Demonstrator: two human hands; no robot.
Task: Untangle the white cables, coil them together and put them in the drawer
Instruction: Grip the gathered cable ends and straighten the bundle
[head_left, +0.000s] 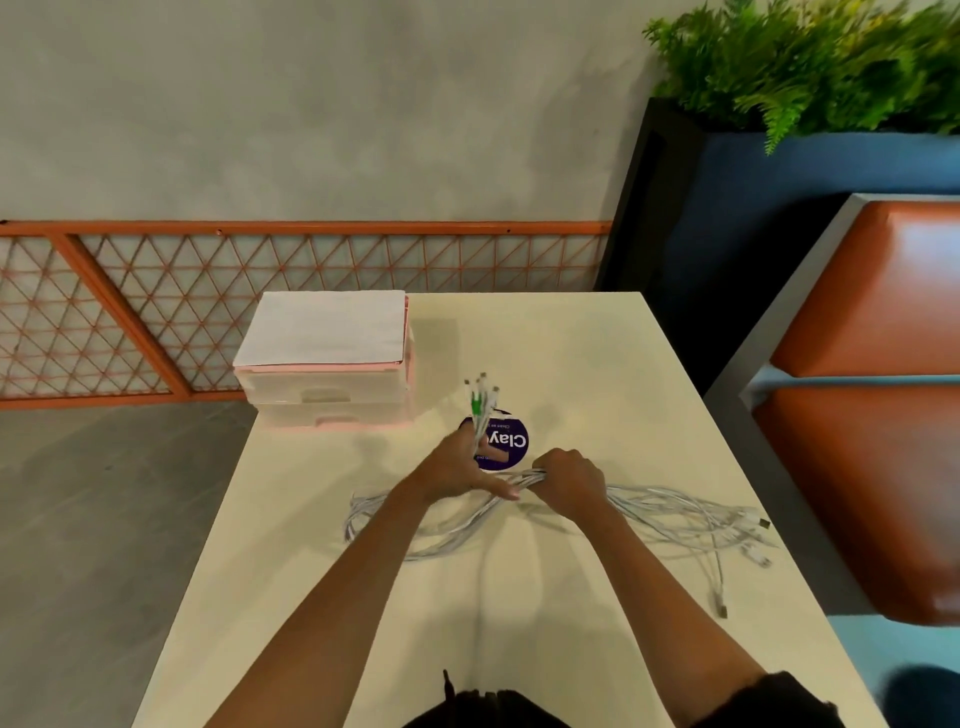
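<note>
One cream table (571, 353) carries everything: a pink-and-white drawer unit (332, 395) at its far left corner, drawers apparently closed, and the white cables (667, 506) sprawled across the middle toward the right edge. The left hand (457, 467) grips a bunch of them; the right hand (569, 480) is fisted round the bundle just beside it. A purple sticker (514, 441) lies just behind; plug ends (480, 395) stick up from the left fist.

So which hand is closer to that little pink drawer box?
Left. The left hand, holding ends of the white cables, is just in front and right of the drawer box; the right hand grips them farther right.
</note>
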